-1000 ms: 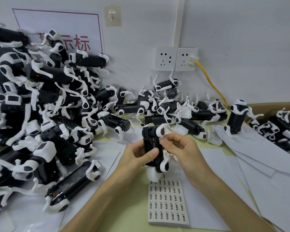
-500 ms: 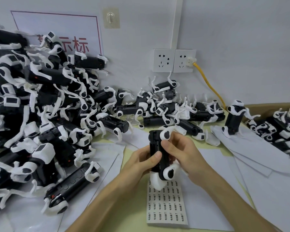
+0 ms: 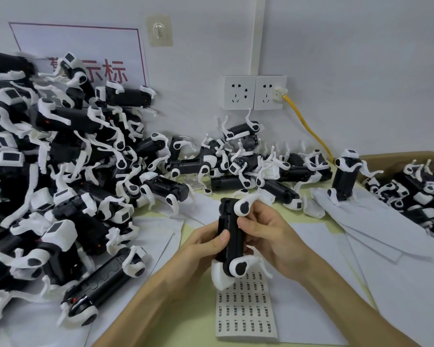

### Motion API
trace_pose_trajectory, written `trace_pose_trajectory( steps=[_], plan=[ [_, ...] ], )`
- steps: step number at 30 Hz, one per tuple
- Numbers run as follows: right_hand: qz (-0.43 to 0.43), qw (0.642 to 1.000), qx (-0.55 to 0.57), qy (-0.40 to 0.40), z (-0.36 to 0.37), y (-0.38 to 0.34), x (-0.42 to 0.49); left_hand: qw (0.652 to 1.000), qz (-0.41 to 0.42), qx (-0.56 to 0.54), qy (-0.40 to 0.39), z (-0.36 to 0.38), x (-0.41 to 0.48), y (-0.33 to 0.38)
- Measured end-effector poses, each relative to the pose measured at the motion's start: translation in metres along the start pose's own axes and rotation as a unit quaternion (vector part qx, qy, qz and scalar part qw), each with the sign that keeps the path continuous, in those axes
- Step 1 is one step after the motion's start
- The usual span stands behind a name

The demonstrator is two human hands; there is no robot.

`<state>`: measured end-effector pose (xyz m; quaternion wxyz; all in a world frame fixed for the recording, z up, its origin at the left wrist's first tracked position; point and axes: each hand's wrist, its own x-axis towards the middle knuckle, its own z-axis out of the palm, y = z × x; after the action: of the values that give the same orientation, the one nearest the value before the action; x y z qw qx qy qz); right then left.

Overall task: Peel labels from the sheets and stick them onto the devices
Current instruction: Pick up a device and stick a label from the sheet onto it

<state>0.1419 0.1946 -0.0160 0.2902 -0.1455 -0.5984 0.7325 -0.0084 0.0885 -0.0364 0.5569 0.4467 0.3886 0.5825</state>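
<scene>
Since you have rolled the device (image 3: 229, 214) in your left grip (image 3: 201, 246) and right grip (image 3: 273, 236), both curled round it above the label sheet (image 3: 246, 316), this sticking looks finished.

White label sheet (image 3: 246, 314), rows of small black-printed labels, lying flat. Black device (image 3: 232, 216) with white legs, held upright just above the sheet's far end. Other devices (image 3: 68, 118), heaped left of and beyond the sheet.
</scene>
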Motion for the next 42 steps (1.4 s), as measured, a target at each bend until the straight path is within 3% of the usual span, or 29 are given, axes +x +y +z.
trace_pose_trajectory(
  steps=[8, 12, 15, 18, 21, 24, 26, 28, 29, 31, 33, 34, 35, 38, 40, 42],
  plan=[
    [0.007, 0.992, 0.122, 0.044, 0.004, 0.014, 0.004, 0.999, -0.006, -0.046, -0.008, -0.004, 0.001, -0.002],
    [-0.043, 0.984, -0.057, 0.16, -0.003, 0.02, 0.01, 0.993, -0.023, -0.085, 0.084, -0.004, 0.006, -0.006],
    [-0.079, 0.965, -0.112, 0.224, -0.016, 0.01, 0.01, 0.983, -0.032, -0.105, 0.15, -0.013, 0.007, 0.0],
    [-0.104, 0.959, -0.236, 0.116, -0.031, -0.002, 0.007, 0.987, -0.036, -0.081, 0.134, -0.022, 0.009, 0.002],
    [-0.094, 0.936, -0.337, -0.024, -0.032, -0.006, 0.004, 0.986, -0.124, -0.059, 0.095, -0.026, 0.008, -0.004],
    [-0.08, 0.912, -0.4, -0.042, -0.033, -0.005, 0.003, 0.978, -0.177, -0.076, 0.085, -0.035, 0.014, -0.007],
    [-0.071, 0.916, -0.393, -0.033, -0.037, -0.009, 0.002, 0.973, -0.174, -0.154, 0.006, -0.03, 0.022, 0.004],
    [-0.069, 0.937, -0.343, -0.011, -0.045, -0.017, 0.002, 0.985, -0.086, -0.146, -0.041, -0.023, 0.024, 0.011],
    [-0.077, 0.956, -0.282, 0.015, -0.049, -0.023, 0.003, 0.991, -0.078, -0.107, -0.014, -0.026, 0.026, 0.008],
    [-0.112, 0.989, -0.054, 0.075, -0.057, -0.038, 0.001, 0.982, -0.103, -0.065, 0.145, -0.038, 0.027, -0.006],
    [-0.16, 0.953, 0.236, 0.105, -0.072, -0.051, -0.004, 0.977, -0.087, -0.07, 0.18, -0.04, 0.017, -0.014],
    [-0.179, 0.925, 0.314, 0.116, -0.081, -0.054, -0.006, 0.978, -0.09, -0.069, 0.176, -0.039, 0.02, -0.013],
    [-0.181, 0.92, 0.322, 0.131, -0.087, -0.055, -0.006, 0.977, -0.091, -0.062, 0.183, -0.035, 0.019, -0.013],
    [-0.089, 0.954, 0.105, 0.265, -0.082, -0.039, 0.005, 0.977, -0.088, -0.042, 0.188, -0.03, 0.021, -0.009],
    [-0.063, 0.931, -0.044, 0.358, -0.071, -0.027, 0.009, 0.977, -0.084, -0.033, 0.194, -0.029, 0.019, -0.009],
    [-0.132, 0.869, -0.213, 0.427, -0.069, -0.021, 0.009, 0.975, -0.086, -0.034, 0.202, -0.029, 0.019, -0.009]
  ],
)
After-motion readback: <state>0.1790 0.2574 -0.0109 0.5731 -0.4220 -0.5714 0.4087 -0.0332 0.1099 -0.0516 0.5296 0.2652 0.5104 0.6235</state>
